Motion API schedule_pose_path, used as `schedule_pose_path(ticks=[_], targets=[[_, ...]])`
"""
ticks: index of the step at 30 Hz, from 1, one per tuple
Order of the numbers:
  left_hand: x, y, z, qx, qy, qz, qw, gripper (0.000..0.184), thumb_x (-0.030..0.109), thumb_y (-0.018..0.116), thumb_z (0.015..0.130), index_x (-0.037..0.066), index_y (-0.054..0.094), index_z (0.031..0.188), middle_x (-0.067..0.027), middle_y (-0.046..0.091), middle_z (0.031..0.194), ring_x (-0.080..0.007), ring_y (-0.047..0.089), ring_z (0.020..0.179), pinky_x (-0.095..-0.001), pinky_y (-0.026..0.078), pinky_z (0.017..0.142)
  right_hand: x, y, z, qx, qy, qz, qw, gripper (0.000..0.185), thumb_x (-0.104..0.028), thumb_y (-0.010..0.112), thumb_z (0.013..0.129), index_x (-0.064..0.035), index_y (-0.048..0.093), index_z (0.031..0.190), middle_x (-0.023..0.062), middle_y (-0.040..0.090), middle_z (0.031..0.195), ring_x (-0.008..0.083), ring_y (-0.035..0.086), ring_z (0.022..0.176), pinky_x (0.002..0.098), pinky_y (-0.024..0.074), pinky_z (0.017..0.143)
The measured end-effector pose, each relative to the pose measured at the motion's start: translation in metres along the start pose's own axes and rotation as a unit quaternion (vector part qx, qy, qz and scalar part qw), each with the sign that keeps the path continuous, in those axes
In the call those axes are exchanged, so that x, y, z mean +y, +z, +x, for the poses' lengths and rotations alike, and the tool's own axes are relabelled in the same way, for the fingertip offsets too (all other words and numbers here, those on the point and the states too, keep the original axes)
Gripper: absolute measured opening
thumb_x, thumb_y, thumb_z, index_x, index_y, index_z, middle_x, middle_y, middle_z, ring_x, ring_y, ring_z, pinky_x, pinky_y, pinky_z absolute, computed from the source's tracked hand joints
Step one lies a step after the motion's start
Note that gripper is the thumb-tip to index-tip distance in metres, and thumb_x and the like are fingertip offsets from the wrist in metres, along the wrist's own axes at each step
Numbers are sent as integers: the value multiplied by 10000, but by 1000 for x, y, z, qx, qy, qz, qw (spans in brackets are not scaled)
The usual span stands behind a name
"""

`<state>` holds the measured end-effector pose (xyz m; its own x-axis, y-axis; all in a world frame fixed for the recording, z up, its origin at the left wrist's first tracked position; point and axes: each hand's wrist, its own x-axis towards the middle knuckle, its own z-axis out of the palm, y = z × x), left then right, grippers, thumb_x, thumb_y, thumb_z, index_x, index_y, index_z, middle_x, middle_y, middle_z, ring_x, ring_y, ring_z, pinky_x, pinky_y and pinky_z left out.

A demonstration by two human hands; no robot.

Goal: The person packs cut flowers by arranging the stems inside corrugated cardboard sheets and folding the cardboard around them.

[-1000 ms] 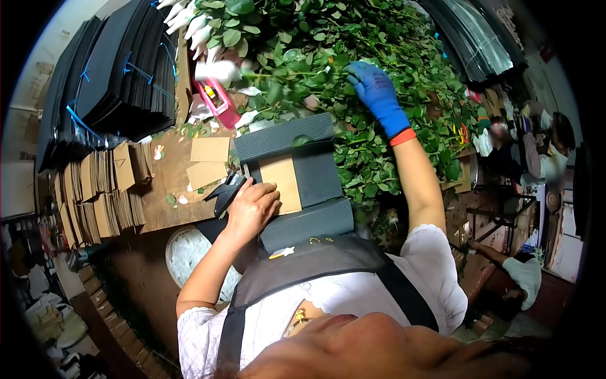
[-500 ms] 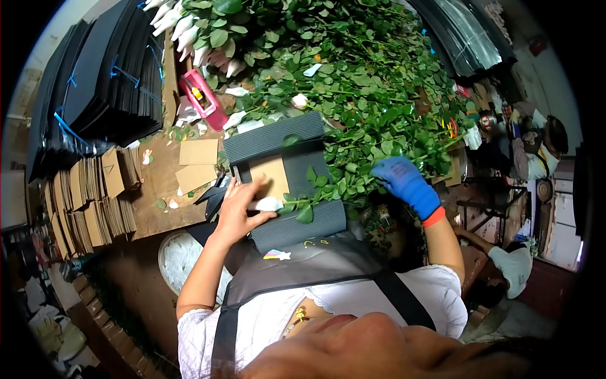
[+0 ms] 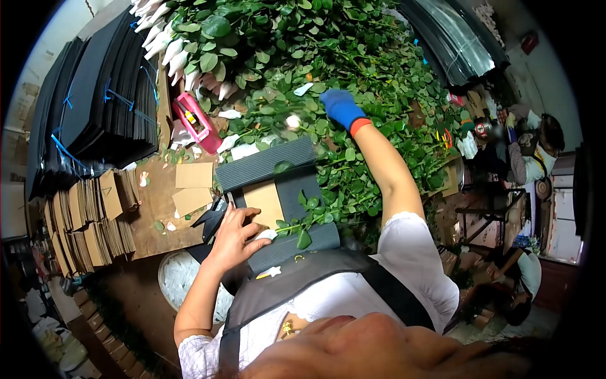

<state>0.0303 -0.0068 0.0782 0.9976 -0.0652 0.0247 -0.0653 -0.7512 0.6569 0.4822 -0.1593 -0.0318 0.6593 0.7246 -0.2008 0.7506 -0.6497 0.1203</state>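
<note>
On the table lies a dark grey corrugated sheet (image 3: 268,165) with its ends folded up and a brown cardboard piece (image 3: 264,201) inside. My bare left hand (image 3: 235,237) rests at its left side, fingers bent around the white-sleeved head of a rose (image 3: 266,234). That rose's leafy stem runs right across the sheet. My right hand (image 3: 341,106), in a blue glove with an orange cuff, is stretched out over the heap of green rose stems (image 3: 372,120); its fingers are blurred. A pale rose head (image 3: 293,122) lies left of the glove.
Left of the sheet are cardboard pieces (image 3: 194,175), black scissors (image 3: 209,222) and a pink holder (image 3: 197,123). Stacked cardboard (image 3: 95,215) and black sheets (image 3: 110,82) stand farther left. White-sleeved roses (image 3: 173,54) lie at the back. Other people (image 3: 524,271) are at the right.
My right hand has moved away from the sleeved rose's stem, forward and left over the stem heap. My left hand stays by the rose head, its fingers more bent.
</note>
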Motion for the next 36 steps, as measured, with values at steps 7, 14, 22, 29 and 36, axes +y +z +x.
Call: schedule_pose_path(ticks=[7, 14, 22, 29, 36], targets=[[-6, 3, -2, 17, -2, -9, 1000, 518, 354, 827, 774, 155, 686, 1231, -108, 622, 1201, -337, 590, 1144, -587, 329, 1134, 16, -167, -151, 355, -177, 220, 891, 252, -134, 669, 909, -191, 715, 1150, 47, 723, 1154, 267, 688, 1033, 378, 544, 920], [-27, 27, -12, 100, -38, -66, 992, 1129, 352, 943, 584, 36, 388, 1515, -94, 715, 1205, -320, 618, 1207, -567, 248, 1202, 24, -103, -277, 45, -166, 208, 963, 224, -120, 735, 833, -169, 726, 1051, 58, 723, 1018, 279, 681, 943, 398, 546, 862], [-13, 15, -6, 54, -2, -30, 998, 545, 358, 852, 722, 179, 715, 1218, -38, 705, 1235, -258, 626, 1148, -607, 296, 1161, 11, -116, -196, 142, -117, 71, 980, 282, -263, 667, 871, -157, 652, 1132, 99, 686, 1022, 301, 667, 942, 457, 524, 849], [-4, 7, -4, 35, -10, 12, 999, 473, 417, 772, 817, 174, 720, 1219, -35, 698, 1250, -239, 609, 1160, -614, 302, 1151, -5, 24, -14, 4, -34, -169, 985, 234, -179, 585, 906, -110, 674, 1111, 124, 713, 1055, 310, 689, 1010, 429, 538, 849], [-7, 18, 0, 111, 28, 42, 993, 245, 241, 754, 862, 130, 762, 1080, -39, 730, 1106, -233, 654, 987, -448, 493, 947, 18, -131, -74, 317, -85, 125, 936, 162, -193, 675, 886, -94, 690, 1012, 113, 708, 1023, 339, 678, 979, 452, 540, 838]])
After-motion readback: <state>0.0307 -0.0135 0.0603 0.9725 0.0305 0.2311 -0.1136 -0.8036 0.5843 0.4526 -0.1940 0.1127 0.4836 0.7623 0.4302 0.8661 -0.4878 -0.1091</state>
